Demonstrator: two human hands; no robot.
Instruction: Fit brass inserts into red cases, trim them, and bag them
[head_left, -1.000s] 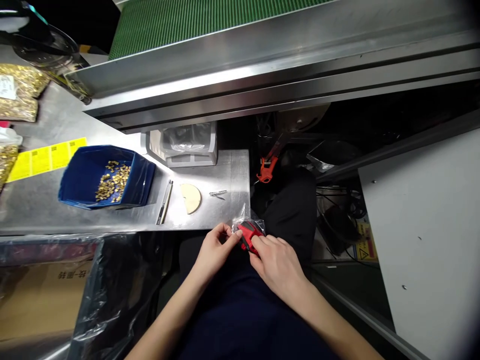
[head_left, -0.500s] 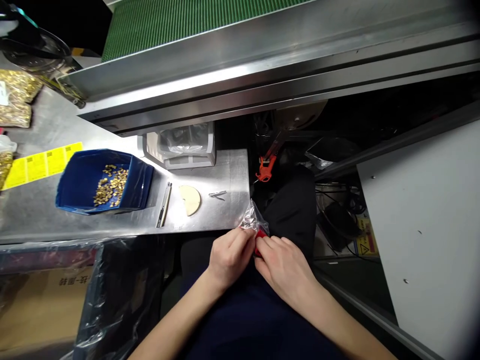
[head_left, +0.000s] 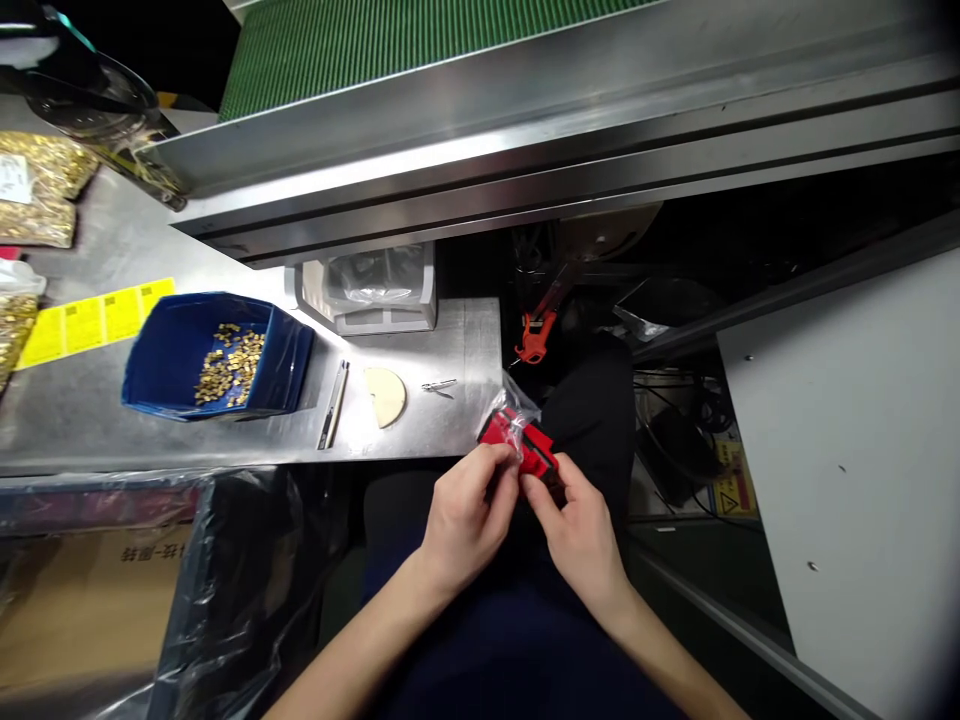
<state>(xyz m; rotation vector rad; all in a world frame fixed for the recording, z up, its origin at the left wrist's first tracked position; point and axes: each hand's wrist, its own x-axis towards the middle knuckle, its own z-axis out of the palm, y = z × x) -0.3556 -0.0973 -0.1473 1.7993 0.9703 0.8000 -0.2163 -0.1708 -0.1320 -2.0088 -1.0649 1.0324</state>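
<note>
A red and black item sits partly inside a clear plastic bag, just off the table's right corner and above my lap. My left hand pinches the bag at its lower left edge. On the right side, my right hand grips the red and black item between thumb and fingers. The bag's upper part sticks up toward the table corner. What exactly the item is cannot be made out.
On the metal table lie a cutter knife, a pale half-disc and small clippers. A blue bin holds small brass pieces. Behind are a grey drawer and a green conveyor. An orange tool hangs beyond.
The red and black item, mostly covered by my hands before, now shows much more. My right hand has turned and lies lower on its right edge. The view has shifted slightly.
</note>
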